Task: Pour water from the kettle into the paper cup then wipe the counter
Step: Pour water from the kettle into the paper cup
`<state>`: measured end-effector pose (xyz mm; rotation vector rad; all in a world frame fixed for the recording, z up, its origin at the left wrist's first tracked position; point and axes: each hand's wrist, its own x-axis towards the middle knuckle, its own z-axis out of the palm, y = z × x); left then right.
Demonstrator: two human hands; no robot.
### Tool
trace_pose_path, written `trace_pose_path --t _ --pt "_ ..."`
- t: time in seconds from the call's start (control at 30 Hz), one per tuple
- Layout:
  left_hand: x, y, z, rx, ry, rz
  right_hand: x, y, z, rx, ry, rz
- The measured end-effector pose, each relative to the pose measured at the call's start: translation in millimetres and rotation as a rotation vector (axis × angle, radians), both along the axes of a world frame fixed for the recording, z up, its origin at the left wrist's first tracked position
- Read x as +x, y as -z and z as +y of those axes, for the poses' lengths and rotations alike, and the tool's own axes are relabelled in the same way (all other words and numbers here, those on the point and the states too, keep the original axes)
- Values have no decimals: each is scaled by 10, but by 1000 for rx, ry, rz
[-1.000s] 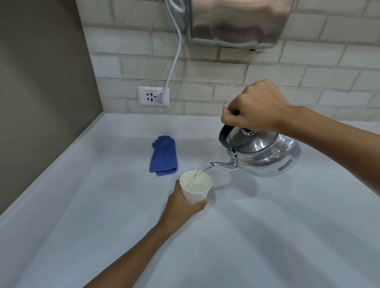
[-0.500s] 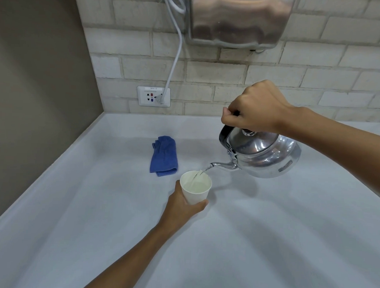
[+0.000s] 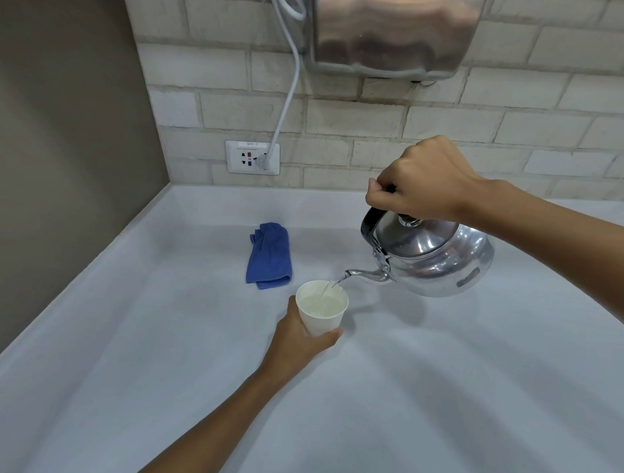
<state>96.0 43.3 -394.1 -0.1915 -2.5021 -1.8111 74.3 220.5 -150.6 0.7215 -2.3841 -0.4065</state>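
Pouring from kettle (image 3: pixel 433 258) gripped by right hand (image 3: pixel 424 183), spout just above paper cup (image 3: pixel 322 307) clasped by left hand (image 3: pixel 301 342); blue cloth (image 3: pixel 269 256) nearer left.

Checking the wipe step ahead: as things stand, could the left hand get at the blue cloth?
Probably yes, but not right away. The left hand is wrapped around the paper cup, which is taking water from the kettle. The blue cloth lies just beyond, with bare counter between and nothing blocking.
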Motion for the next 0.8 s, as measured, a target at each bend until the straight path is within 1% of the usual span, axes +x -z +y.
trace_pose_path --t 0.4,0.6,0.8 --pt "6 3 -12 14 18 -5 -59 112 78 -78 -4 12" --pt "9 -14 -8 12 24 -15 -120 223 184 -220 13 -16" --pt "7 -8 -15 -3 10 -31 -417 304 378 -427 156 -62"
